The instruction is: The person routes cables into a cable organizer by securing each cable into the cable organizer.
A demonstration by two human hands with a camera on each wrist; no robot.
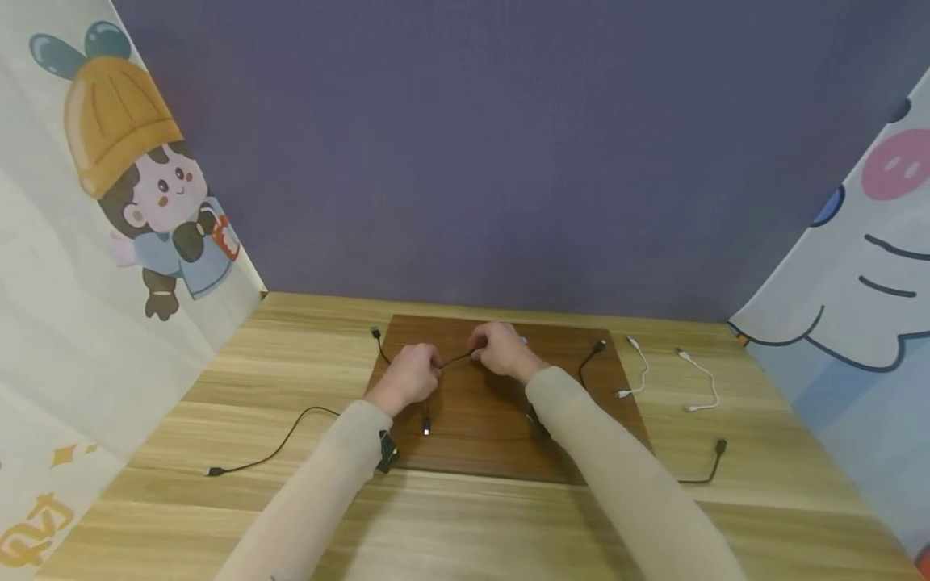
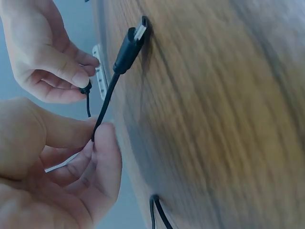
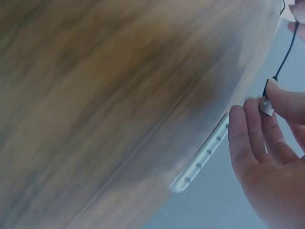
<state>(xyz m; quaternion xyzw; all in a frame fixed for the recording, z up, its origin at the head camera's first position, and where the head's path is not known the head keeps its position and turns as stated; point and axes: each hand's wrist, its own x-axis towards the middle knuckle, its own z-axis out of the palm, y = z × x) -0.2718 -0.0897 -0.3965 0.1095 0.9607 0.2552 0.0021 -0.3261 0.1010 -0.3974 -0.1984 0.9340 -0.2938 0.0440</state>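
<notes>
Over the dark wooden board [image 1: 479,436], both hands hold one short black USB cable [image 1: 456,358]. My left hand [image 1: 412,373] pinches its cord between thumb and fingers, and the small-plug end [image 2: 131,50] hangs down from there. To its right, my right hand [image 1: 497,349] pinches the other end, where a flat metal plug [image 3: 267,106] shows at the thumb and fingertips. A pale strip with a row of notches [image 3: 202,157] lies along the board near the right hand; in the head view that hand hides most of it.
Black cables lie at the left [image 1: 279,444], far left of the board [image 1: 376,332], right on the board [image 1: 597,347] and front right [image 1: 715,460]. Two white cables [image 1: 643,367] [image 1: 712,379] lie right of the board. A dark panel [image 1: 465,161] stands behind the table.
</notes>
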